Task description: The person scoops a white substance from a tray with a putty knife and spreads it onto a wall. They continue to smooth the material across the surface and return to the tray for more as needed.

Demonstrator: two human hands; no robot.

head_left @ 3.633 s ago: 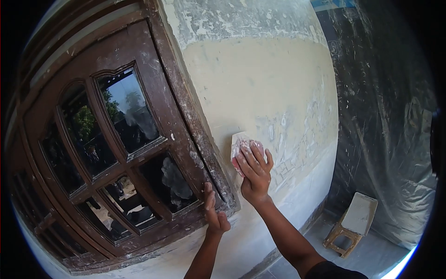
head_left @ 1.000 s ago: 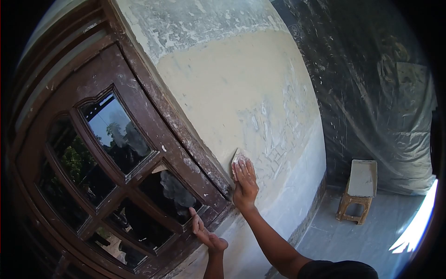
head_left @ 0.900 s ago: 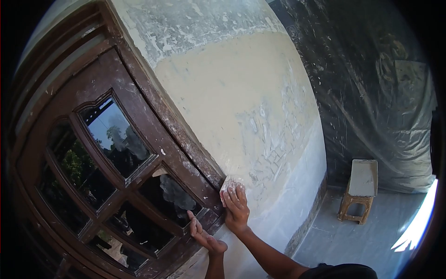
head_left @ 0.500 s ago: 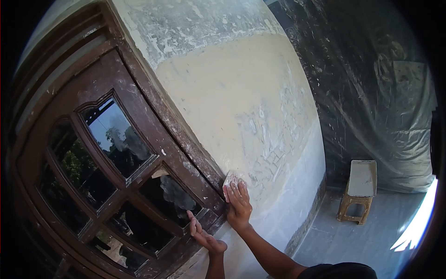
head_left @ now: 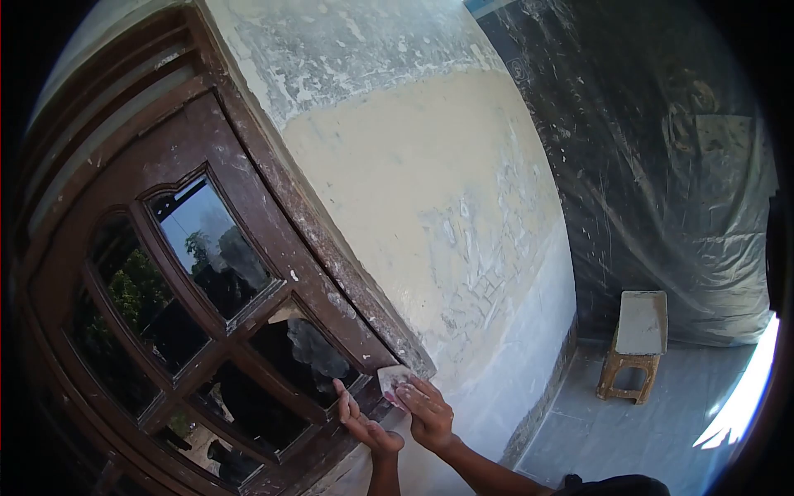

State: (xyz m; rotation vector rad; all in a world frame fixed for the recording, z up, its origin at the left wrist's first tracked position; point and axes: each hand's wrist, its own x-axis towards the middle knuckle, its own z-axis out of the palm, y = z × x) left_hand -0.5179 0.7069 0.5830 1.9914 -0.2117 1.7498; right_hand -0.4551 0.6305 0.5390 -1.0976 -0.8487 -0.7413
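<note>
My right hand [head_left: 430, 413] grips a small flat putty scraper [head_left: 393, 381], pale with a reddish patch and smeared white. The scraper lies over the lower corner of the brown wooden window frame [head_left: 331, 256], where the frame meets the wall. White smears mark the fingers. Lower and to the left, my left hand [head_left: 370, 428] is open, palm turned up and fingers stretched out, close to the bottom edge of the glazed window sash [head_left: 248, 335]. Beside the frame, the wall [head_left: 372, 174] carries a smooth cream coat with rough white patches.
A brown stool [head_left: 626, 376] stands on the grey tiled floor [head_left: 571, 413] at the right, bearing a tray [head_left: 642, 322] of pale paste. Dark plastic sheeting [head_left: 653, 165] hangs behind it. Bare grey plaster [head_left: 356, 50] shows higher on the wall.
My right hand and the scraper have moved down and slightly left, from the wall beside the frame onto the frame's lower corner. My left hand has hardly moved.
</note>
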